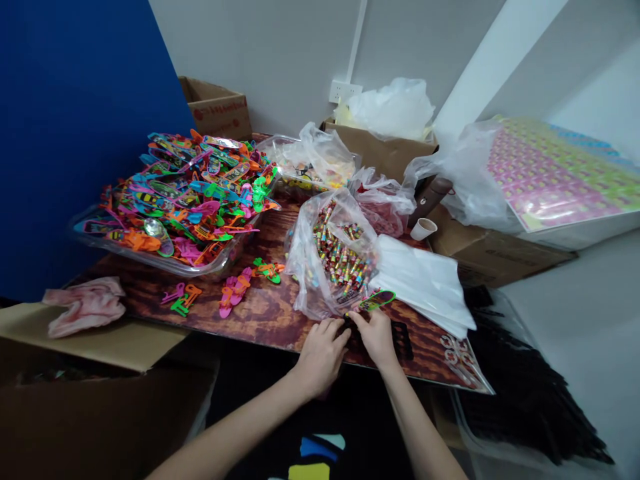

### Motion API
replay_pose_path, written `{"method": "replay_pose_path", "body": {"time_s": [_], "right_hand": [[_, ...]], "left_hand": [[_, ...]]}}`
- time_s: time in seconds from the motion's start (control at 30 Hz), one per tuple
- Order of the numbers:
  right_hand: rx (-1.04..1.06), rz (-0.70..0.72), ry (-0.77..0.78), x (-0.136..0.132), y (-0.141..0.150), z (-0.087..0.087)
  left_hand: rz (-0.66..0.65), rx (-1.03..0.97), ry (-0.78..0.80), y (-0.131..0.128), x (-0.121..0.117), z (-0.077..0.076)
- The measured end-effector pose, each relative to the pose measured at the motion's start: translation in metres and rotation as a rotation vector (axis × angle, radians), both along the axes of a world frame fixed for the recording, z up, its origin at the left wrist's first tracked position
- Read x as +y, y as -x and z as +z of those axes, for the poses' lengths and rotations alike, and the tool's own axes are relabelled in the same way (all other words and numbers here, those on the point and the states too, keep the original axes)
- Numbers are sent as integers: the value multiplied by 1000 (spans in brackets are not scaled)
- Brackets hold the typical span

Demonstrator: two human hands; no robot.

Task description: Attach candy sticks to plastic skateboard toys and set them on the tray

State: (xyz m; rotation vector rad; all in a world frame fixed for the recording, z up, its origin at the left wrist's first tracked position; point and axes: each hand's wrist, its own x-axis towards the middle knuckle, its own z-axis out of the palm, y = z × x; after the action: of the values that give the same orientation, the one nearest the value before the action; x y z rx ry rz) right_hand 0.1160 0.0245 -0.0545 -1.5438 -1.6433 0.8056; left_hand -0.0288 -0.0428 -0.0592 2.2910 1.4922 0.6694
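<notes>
At the front edge of the table my left hand (323, 353) has its fingers bent around a small dark piece (347, 323) that is mostly hidden. Close beside it, my right hand (374, 335) is pinched at the same piece, thumb and fingertips together. Just above the right hand is a toy skateboard (379, 301) with a green edge; whether the hand touches it I cannot tell. A clear plastic bag (307, 267) full of small colourful striped tubes (345, 257) stands right behind both hands. Black plastic parts (401, 341) lie to the right of my right hand.
A clear tub (200, 268) heaped with toy skateboards (190, 187) stands left. Loose pink, orange and green parts (235, 291) lie before it. White plastic bags (425, 280), a paper cup (424, 229) and a dark bottle (431, 197) are right. A pink cloth (87, 305) hangs on a carton.
</notes>
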Motion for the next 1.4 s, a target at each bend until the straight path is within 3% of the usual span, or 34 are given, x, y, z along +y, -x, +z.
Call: {"method": "replay_pose_path", "body": {"time_s": [0.3,0.57,0.7,0.87,1.0,1.17,1.27,1.4], "right_hand": [[-259,67,-109,-1,-3,-3],[-325,63,-191,-10,3,-10],[-316,14,-228,1,-19,-8],[-325,-19,-166,23,-55,-13],[-276,-6,-127,27,-59,-14],[-157,2,-111,16,-55,-7],[-29,-79,-146,3,-56,-3],[32,-205,-195,-22,-54,-1]], "left_hand": [[15,-13,12,0,0,1],[9,-85,31,2,-1,2],[13,-224,18,19,-9,6],[102,-324,-42,40,-14,14],[83,-202,-96,35,8,24],[102,138,-39,10,65,30],[107,203,-5,-7,94,28],[186,232,34,-24,114,25]]}}
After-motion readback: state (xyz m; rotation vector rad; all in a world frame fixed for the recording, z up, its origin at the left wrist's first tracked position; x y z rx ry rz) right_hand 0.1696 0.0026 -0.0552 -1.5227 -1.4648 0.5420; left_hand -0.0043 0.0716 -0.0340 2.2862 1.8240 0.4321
